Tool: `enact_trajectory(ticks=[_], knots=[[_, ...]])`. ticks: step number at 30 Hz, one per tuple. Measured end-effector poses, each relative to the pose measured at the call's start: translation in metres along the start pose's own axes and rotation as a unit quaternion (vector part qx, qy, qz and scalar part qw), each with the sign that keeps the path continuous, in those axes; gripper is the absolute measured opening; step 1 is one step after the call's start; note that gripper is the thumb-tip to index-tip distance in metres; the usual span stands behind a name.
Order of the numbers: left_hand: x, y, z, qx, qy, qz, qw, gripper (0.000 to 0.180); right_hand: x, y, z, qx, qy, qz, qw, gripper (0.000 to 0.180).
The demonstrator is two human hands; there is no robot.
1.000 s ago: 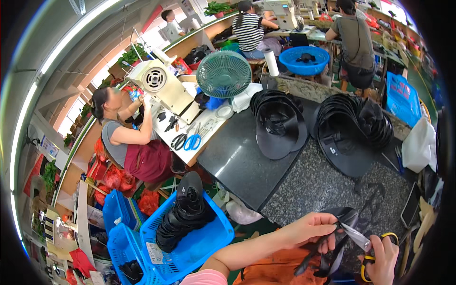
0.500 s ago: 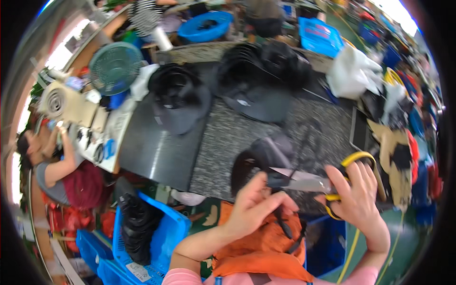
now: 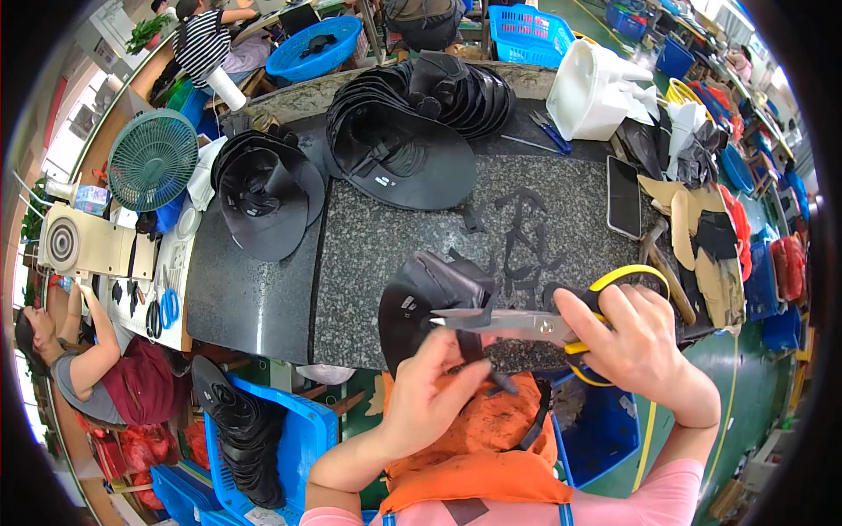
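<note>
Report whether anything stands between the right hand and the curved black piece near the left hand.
Only the silver-bladed scissors with yellow-and-black handles, held in the right hand, bridge that gap, blades overlapping the curved, shiny black piece in this view. Nothing else visible stands between them.

Here, right of centre, the right grip (image 3: 636,337) wraps yellow-handled scissors (image 3: 526,325), blades slightly parted at the black piece (image 3: 412,302); lower centre, the left grip (image 3: 430,399) holds it by the speckled desk (image 3: 368,254); stacked black visors (image 3: 417,167) upper centre, green fan (image 3: 153,162) upper left!
</note>
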State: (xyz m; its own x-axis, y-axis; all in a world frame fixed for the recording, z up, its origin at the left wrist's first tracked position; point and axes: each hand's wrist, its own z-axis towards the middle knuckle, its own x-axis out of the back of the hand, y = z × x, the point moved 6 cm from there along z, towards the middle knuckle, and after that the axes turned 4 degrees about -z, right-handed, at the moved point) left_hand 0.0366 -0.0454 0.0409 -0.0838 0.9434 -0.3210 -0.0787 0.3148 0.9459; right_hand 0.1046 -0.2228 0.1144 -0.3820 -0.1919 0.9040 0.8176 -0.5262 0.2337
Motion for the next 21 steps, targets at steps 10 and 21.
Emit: enact_trajectory(ticks=[10, 21], knots=[[0.067, -0.001, 0.077, 0.164, -0.253, 0.068, 0.951, 0.041, -0.019, 0.01, -0.011, 0.028, 0.062, -0.029, 0.997, 0.045], [0.035, -0.006, 0.055, 0.178, -0.066, -0.093, 0.977, 0.031, -0.035, 0.031, -0.028, -0.194, -0.006, 0.248, 0.949, 0.059]])
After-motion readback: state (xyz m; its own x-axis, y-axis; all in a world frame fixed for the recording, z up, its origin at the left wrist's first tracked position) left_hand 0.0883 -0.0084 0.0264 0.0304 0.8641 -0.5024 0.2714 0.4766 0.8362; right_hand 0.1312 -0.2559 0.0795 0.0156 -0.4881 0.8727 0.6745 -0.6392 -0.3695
